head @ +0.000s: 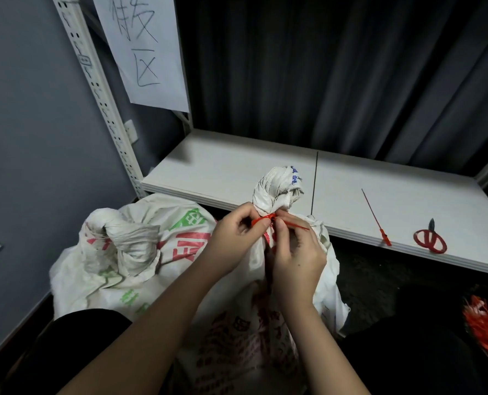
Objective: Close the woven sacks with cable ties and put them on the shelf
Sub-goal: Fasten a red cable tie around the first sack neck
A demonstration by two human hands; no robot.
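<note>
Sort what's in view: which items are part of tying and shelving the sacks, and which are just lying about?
In use:
- sack being tied
- red cable tie, pinched by left hand and right hand
- second sack, neck bunched, no tie visible
- shelf
- spare red tie
- bundle of red ties

Lying about:
- red scissors
- paper sign

Crinkled woven plastic sack [277, 192] — matt shelf [237, 169] board, perhaps painted wood.
</note>
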